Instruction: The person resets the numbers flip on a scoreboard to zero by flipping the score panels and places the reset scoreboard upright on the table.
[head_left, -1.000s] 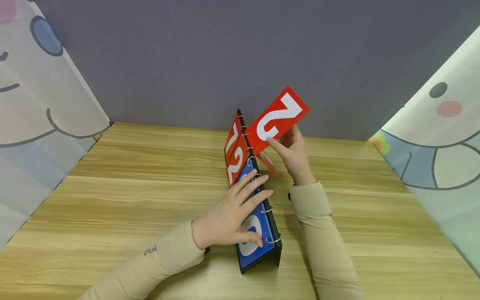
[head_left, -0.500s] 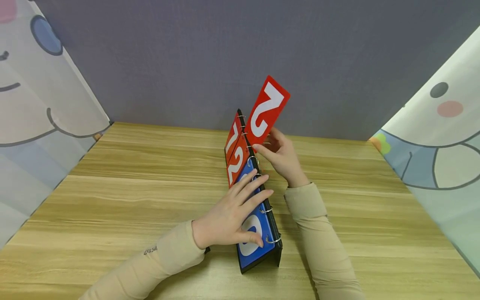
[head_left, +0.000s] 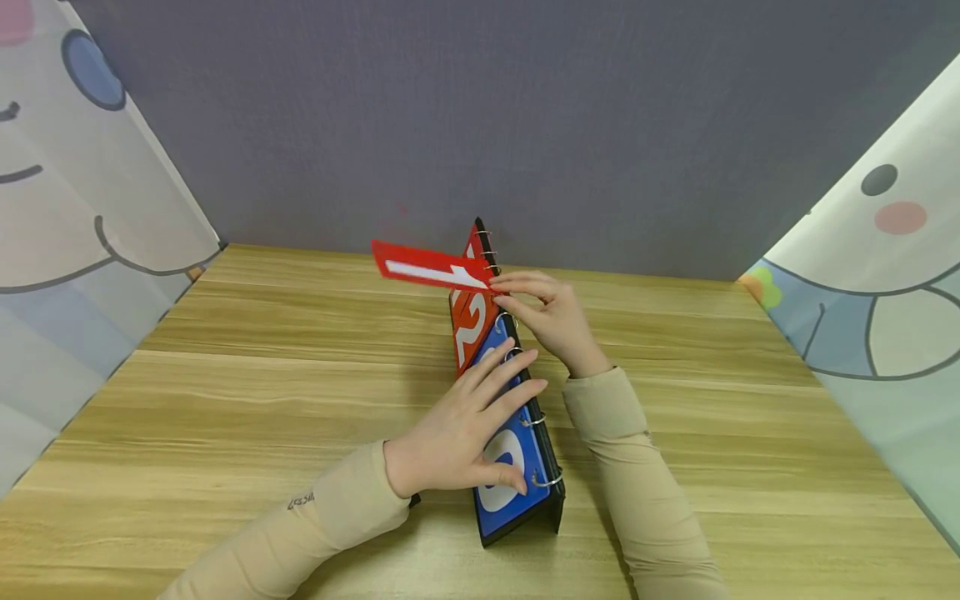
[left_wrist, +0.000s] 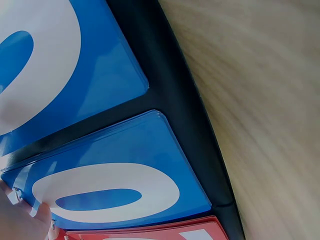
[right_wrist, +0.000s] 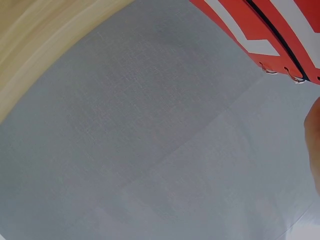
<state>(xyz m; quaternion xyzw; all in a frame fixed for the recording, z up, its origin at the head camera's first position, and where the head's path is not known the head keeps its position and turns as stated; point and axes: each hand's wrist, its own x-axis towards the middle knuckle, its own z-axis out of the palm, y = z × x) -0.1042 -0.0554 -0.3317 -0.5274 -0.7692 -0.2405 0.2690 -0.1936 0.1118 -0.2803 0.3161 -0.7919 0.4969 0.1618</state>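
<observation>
A black tent-shaped flip scoreboard (head_left: 558,504) stands on the table, with number cards on metal rings. My left hand (head_left: 461,433) lies spread over its blue cards (head_left: 536,458), fingers reaching the ring spine. In the left wrist view, fingertips touch a blue zero card (left_wrist: 165,150) near its rings. A red card (head_left: 420,257) showing a white 1 juts out leftward from the spine, slightly blurred. At its ringed edge are the fingertips of my right hand (head_left: 551,312), fingers fairly straight. Below it shows a red 2 card (head_left: 472,321).
The wooden table (head_left: 300,375) extends on both sides of the scoreboard. A grey panel (head_left: 375,125) rises behind it. Cartoon-printed sheets stand left (head_left: 45,350) and right (head_left: 900,275).
The right hand has moved left to the spine. The red card, raised with its 2 side showing, has swung over to the left and shows a 1. The left hand stays put.
</observation>
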